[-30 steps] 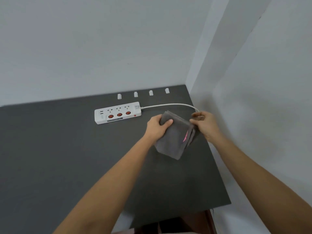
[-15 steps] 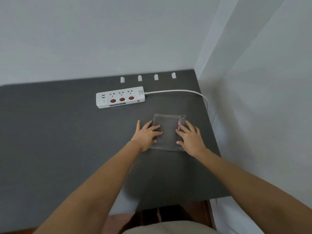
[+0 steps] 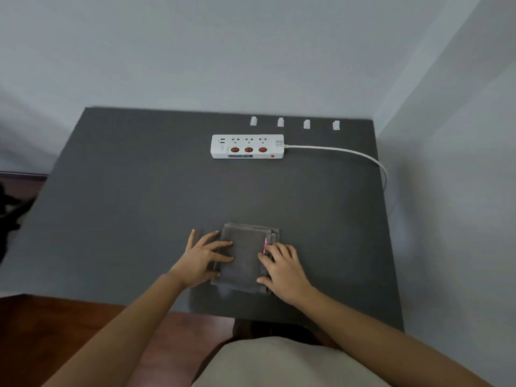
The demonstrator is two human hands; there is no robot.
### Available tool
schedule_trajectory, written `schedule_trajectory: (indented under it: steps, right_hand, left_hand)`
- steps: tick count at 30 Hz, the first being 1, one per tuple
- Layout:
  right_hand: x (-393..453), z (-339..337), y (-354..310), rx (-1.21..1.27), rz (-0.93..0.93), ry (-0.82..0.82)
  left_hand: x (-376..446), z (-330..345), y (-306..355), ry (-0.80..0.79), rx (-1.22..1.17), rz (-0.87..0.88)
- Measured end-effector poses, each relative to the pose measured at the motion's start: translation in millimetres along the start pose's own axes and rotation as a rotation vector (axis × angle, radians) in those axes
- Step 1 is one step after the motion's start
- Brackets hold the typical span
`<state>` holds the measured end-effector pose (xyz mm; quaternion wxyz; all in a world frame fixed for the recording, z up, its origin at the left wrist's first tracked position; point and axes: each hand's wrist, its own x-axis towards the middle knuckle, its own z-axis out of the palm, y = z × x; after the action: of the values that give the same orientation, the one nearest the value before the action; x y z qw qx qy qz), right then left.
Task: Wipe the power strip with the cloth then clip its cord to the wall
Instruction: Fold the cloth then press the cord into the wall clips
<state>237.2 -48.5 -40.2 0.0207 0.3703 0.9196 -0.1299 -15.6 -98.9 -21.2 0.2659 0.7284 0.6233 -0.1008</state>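
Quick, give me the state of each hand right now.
Left hand: open, fingers spread, lying flat on the left edge of the folded cloth.
Right hand: open, lying flat on the cloth's right edge; holding nothing.

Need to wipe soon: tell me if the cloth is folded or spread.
Folded: the cloth lies flat, layered edges showing at its right side.

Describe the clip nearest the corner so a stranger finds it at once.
Start at the dark table and follow its far edge along the wall. Four small white clips stand in a row there; take the rightmost clip, closest to the room's corner, beyond the white cord.
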Motion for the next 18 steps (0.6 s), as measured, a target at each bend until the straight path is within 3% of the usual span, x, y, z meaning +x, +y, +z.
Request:
schedule_trajectory:
  steps: [5,9,13,18]
  right_hand:
    - [-1.0,2.9,-8.0,0.005,-0.105,-0.024]
    - [1.4,-11.7,6.0,0.152,-0.155,-0.033]
    - [6.2,-35.2,52.4,0.283,0.028,0.110]
    - [33.3,-71.8,142.0,0.272,0.335,0.205]
  left_hand:
    - [-15.6,-0.7,5.9,-0.034,0.025,-0.082]
    - [-15.1,-8.7,14.7,-0.003,-0.064,-0.151]
    - [-1.5,-32.2,18.6,0.296,-0.317,-0.294]
    - [49.9,-87.3,25.8,0.670,-0.431,-0.338]
